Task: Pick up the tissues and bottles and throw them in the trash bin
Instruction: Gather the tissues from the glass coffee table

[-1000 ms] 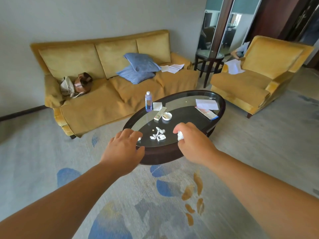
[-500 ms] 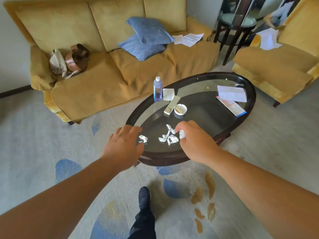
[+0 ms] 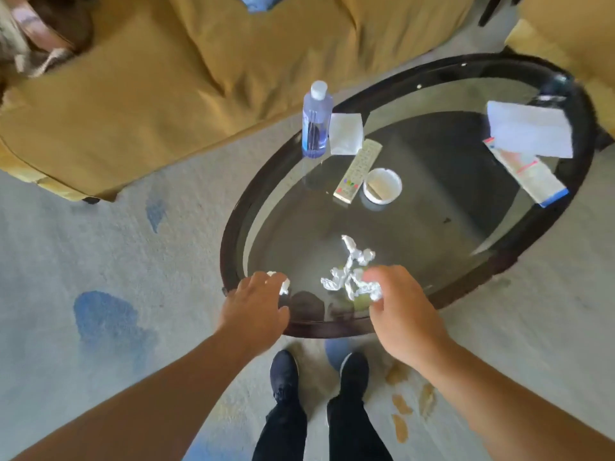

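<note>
Several crumpled white tissues (image 3: 349,266) lie near the front of the oval glass coffee table (image 3: 233,234). My right hand (image 3: 402,314) is at their right edge and pinches one crumpled tissue (image 3: 375,291) under its fingers. One small tissue (image 3: 283,285) lies apart at the table's left front rim. My left hand (image 3: 254,307) reaches over the rim with its fingertips on this tissue, fingers fairly straight. A clear plastic bottle (image 3: 315,123) with a white cap stands upright at the table's far left edge. No trash bin is in view.
On the table are a folded white napkin (image 3: 346,133), a remote control (image 3: 357,171), a small white dish (image 3: 382,186), a white paper (image 3: 529,133) and a leaflet (image 3: 529,176). A yellow sofa (image 3: 166,88) stands behind. My feet (image 3: 316,377) are at the near rim.
I have stepped up to the table and my view has tilted down. Both hands came down onto the tissues, the left one reaching the lone tissue at the rim.
</note>
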